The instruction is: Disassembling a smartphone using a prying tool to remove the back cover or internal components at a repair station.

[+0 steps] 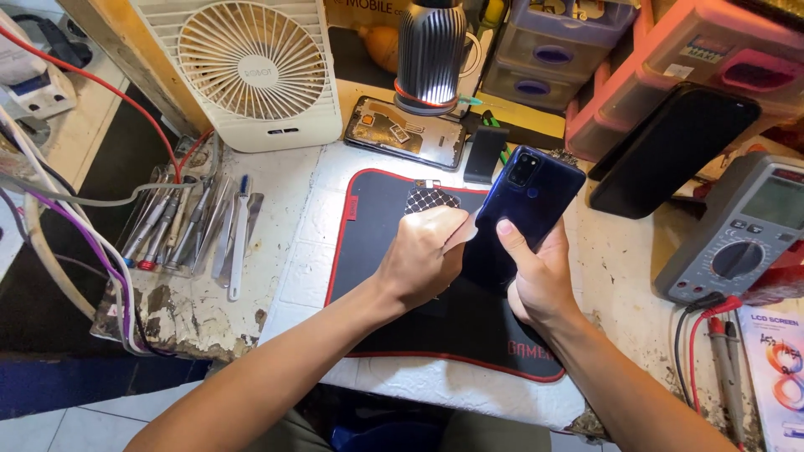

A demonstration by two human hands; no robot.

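My right hand [543, 285] grips a dark blue smartphone [536, 194] from below, back side up with the camera cluster at the top, tilted above a black mat with a red border [377, 209]. My left hand [421, 258] is closed in a fist beside the phone's left edge. It pinches a thin pale pick [460, 235] against that edge. A small chequered patch [430, 200] lies on the mat just behind my left hand.
A white fan [251, 67] and a lit lamp [430, 54] stand at the back, with an opened phone body [404, 131] between them. Several metal tools [197, 226] lie on the left. On the right are a black phone [670, 151], a multimeter [741, 234] and plastic drawers [553, 46].
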